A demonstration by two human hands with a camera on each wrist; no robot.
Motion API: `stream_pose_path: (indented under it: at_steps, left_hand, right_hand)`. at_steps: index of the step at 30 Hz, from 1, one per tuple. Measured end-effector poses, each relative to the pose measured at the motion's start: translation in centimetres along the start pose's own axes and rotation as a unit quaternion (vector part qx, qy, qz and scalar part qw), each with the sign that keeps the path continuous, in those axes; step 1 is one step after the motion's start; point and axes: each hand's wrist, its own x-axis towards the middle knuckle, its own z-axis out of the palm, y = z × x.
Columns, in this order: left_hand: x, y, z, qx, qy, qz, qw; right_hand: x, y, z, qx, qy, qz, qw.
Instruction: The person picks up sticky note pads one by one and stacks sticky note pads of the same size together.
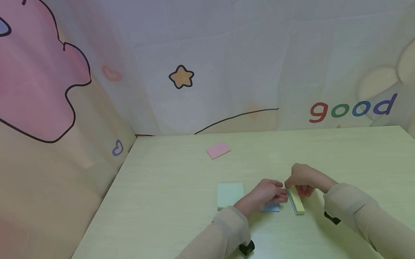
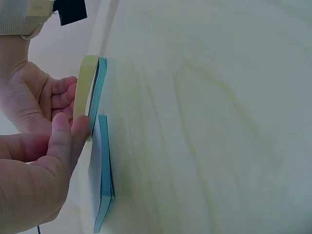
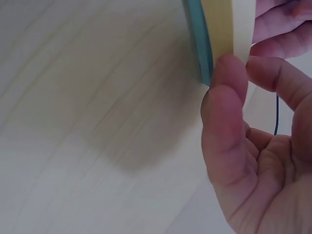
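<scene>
My right hand pinches one end of a narrow yellow sticky-note pad between thumb and finger. Against the yellow pad lies a blue pad of like length, a thin gap between them in the left wrist view. My left hand reaches in from the other side, its fingertips at the near end of the pair in the left wrist view. Under that hand, a second blue pad is partly hidden on the table. To its left sits a square pale green pad.
A pink pad lies farther back on the light wooden table. A printed cloth hangs behind the table and along its left side. Black bands show at both sleeve cuffs.
</scene>
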Motion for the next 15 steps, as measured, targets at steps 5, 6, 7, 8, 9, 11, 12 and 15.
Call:
stream_pose_path:
  at_steps: [5, 6, 7, 8, 9, 11, 12, 15]
  left_hand:
    - [0.07, -0.2, 0.15, 0.002, -0.004, -0.003, 1.0]
    - [0.07, -0.23, 0.16, 0.004, -0.005, -0.003, 1.0]
    - [0.07, -0.27, 0.16, 0.004, -0.007, -0.001, 1.0]
    - [0.08, -0.3, 0.16, 0.003, -0.008, 0.0, 1.0]
    - [0.08, -0.32, 0.15, 0.004, -0.009, 0.001, 1.0]
    - [0.1, -0.37, 0.16, 0.004, -0.01, 0.002, 0.9999]
    - [0.1, -0.38, 0.17, 0.005, -0.01, 0.001, 0.9999]
    - [0.11, -0.39, 0.21, 0.006, -0.008, 0.0, 1.0]
  right_hand:
    - [-0.05, -0.02, 0.25, 0.003, 0.002, -0.003, 1.0]
    - [-0.04, -0.01, 0.27, 0.004, 0.002, -0.003, 1.0]
    - [-0.03, 0.0, 0.29, 0.003, 0.003, -0.004, 1.0]
    - [-0.02, 0.01, 0.32, 0.004, 0.003, -0.004, 1.0]
    - [-0.02, 0.03, 0.34, 0.004, 0.003, -0.004, 1.0]
    - [-0.01, 0.08, 0.38, 0.005, 0.004, -0.005, 1.0]
    - [-0.01, 0.1, 0.4, 0.006, 0.004, -0.006, 1.0]
    - [-0.02, 0.16, 0.44, 0.007, 0.005, -0.008, 0.9999]
